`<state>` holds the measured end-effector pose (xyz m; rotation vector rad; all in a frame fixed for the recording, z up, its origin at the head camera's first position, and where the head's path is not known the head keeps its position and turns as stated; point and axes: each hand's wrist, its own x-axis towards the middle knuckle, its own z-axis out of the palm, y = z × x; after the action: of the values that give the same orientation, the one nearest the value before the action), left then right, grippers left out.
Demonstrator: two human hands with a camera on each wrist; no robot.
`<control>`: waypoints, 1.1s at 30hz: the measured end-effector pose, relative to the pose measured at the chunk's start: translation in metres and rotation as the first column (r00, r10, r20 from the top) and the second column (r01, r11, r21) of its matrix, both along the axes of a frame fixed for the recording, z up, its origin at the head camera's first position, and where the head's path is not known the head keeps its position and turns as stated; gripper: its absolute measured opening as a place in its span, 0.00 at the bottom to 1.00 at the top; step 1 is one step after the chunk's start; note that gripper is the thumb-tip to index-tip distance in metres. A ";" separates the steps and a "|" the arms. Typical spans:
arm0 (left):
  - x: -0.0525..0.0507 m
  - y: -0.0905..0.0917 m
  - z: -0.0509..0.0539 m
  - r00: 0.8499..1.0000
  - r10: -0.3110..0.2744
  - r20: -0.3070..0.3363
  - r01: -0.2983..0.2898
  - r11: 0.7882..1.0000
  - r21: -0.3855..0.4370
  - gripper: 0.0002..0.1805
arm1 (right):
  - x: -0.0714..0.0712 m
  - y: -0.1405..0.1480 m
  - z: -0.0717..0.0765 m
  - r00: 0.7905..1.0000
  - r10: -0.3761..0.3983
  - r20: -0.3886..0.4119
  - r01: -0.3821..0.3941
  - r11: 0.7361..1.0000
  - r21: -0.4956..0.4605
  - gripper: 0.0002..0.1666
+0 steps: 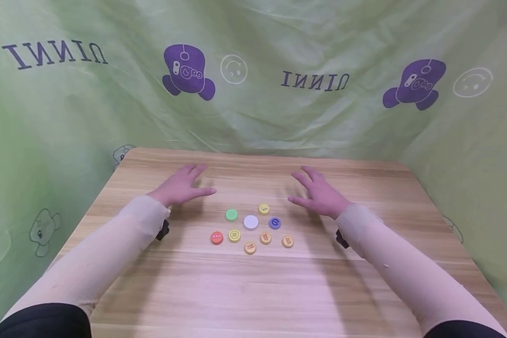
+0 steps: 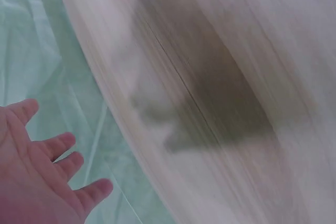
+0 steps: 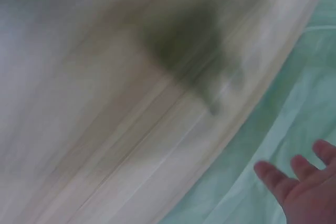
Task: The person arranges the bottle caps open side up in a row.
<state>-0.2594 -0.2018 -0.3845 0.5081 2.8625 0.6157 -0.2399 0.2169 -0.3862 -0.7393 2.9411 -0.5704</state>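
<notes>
Several round bottle caps lie in a loose cluster on the wooden table (image 1: 253, 291). A white cap (image 1: 251, 222) sits among a green cap (image 1: 231, 215), a blue cap (image 1: 274, 223) and a yellow cap (image 1: 264, 209). Nearer the person are a red cap (image 1: 217, 237), another yellow cap (image 1: 234, 235) and three orange caps (image 1: 265, 238). To the left of the cluster, my left hand (image 1: 181, 187) hovers over the table with its fingers spread, holding nothing. My right hand (image 1: 321, 193) is spread likewise on the right side, nearest the blue cap, touching no cap.
Green cloth (image 1: 253, 117) with purple cartoon figures hangs behind the table and along both sides. Dark wrist-worn devices (image 1: 163, 230) show under both forearms. Each wrist view shows a hand's shadow on the wood near the table's edge.
</notes>
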 end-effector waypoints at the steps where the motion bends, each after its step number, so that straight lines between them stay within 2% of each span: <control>1: 0.001 0.001 0.000 1.000 0.001 0.016 -0.002 1.000 0.022 0.56 | 0.000 -0.006 0.001 1.000 -0.002 0.018 0.002 1.000 -0.020 0.49; 7: 0.004 0.012 0.000 0.993 -0.012 0.114 -0.008 0.985 0.170 0.53 | 0.002 -0.041 0.004 0.992 0.024 0.122 -0.012 0.995 -0.094 0.42; 12: 0.009 0.023 0.002 0.985 -0.011 0.172 -0.030 0.972 0.233 0.48 | 0.001 -0.067 0.005 0.975 0.078 0.210 -0.039 0.983 -0.182 0.38; 15: 0.012 0.030 0.002 0.979 -0.006 0.202 -0.047 0.965 0.257 0.42 | -0.001 -0.081 0.005 0.955 0.095 0.281 -0.021 0.967 -0.254 0.37; 18: 0.014 0.035 0.000 0.971 -0.001 0.239 -0.071 0.955 0.289 0.36 | -0.002 -0.094 0.004 0.917 0.113 0.383 0.019 0.946 -0.325 0.35; 21: 0.015 0.039 -0.002 0.955 0.000 0.297 -0.104 0.937 0.334 0.31 | -0.003 -0.104 0.001 0.871 0.130 0.473 0.069 0.922 -0.381 0.35; 23: 0.016 0.041 -0.003 0.943 -0.010 0.331 -0.119 0.923 0.365 0.30 | -0.005 -0.110 0.000 0.848 0.144 0.510 0.088 0.910 -0.404 0.34; 27: 0.018 0.043 -0.003 0.920 -0.043 0.391 -0.137 0.897 0.420 0.29 | -0.007 -0.120 -0.002 0.826 0.153 0.542 0.094 0.911 -0.402 0.33; 31: 0.022 0.044 -0.002 0.894 -0.076 0.441 -0.146 0.883 0.446 0.28 | -0.011 -0.128 -0.003 0.812 0.137 0.568 0.097 0.927 -0.362 0.30; 33: 0.023 0.044 -0.002 0.879 -0.079 0.470 -0.162 0.878 0.451 0.27 | -0.014 -0.132 -0.005 0.811 0.127 0.572 0.088 0.939 -0.333 0.28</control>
<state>-0.2361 -0.1578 -0.3867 0.2938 2.2450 1.2767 -0.2544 0.0850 -0.3908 -0.4880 2.2740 -1.1066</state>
